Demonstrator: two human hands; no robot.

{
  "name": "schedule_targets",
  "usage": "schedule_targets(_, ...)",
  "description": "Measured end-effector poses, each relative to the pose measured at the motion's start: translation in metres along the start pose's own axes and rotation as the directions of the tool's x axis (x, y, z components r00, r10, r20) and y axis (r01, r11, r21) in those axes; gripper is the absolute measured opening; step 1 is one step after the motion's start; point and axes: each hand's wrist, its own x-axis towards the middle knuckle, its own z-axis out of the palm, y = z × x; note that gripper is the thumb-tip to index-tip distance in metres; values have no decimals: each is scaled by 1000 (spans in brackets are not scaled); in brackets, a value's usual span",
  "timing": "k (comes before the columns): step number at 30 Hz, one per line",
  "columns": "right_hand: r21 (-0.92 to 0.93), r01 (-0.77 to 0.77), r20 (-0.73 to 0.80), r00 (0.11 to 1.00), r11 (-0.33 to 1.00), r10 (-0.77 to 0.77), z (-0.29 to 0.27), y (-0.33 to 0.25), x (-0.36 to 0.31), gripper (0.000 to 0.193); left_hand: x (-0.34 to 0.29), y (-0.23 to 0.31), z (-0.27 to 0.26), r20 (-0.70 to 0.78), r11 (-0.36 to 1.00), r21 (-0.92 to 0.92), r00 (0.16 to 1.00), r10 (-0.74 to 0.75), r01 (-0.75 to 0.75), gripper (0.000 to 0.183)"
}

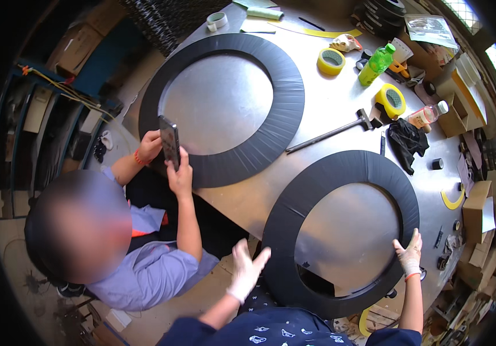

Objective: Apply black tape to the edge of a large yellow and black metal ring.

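A large black ring (294, 210), wrapped in thin, slightly wrinkled sheeting, lies before me and overhangs the table's near edge. My left hand (248, 266), in a pale glove, is beside the ring's left rim with thumb and fingers spread and nothing in it. Whether its fingertips touch the rim I cannot tell. At the ring's right side is my right hand (410, 255), gloved too, its fingers apart and the thumb by the inner edge. A second black wrapped ring (285, 86) lies farther off to the left on the metal table (219, 106).
A seated person (150, 268) on my left holds a phone (169, 141). On the table are a long-handled tool (334, 131), tape rolls (331, 61), a green bottle (377, 64), a clear bottle (426, 115) and black cloth (407, 144). Cardboard boxes (478, 210) line the right.
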Motion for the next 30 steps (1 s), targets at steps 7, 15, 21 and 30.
schedule_targets(7,2,-20,-63,998,1000,20,-7,-12,52,111,-55,-17,45,322,576,-687,896,-307,444,53)
schedule_targets(15,104,6,106,994,995,-17,-15,-33,57,107,-88,-47,53,24,700,-609,890,-455,374,49)
schedule_targets(21,373,128,84,982,919,-171,0,14,86,60,-111,-84,63,-106,731,-586,862,-496,348,55)
schedule_targets(30,894,-188,321,902,407,-288,86,88,143,48,-105,-104,74,-116,689,-668,876,-468,280,51)
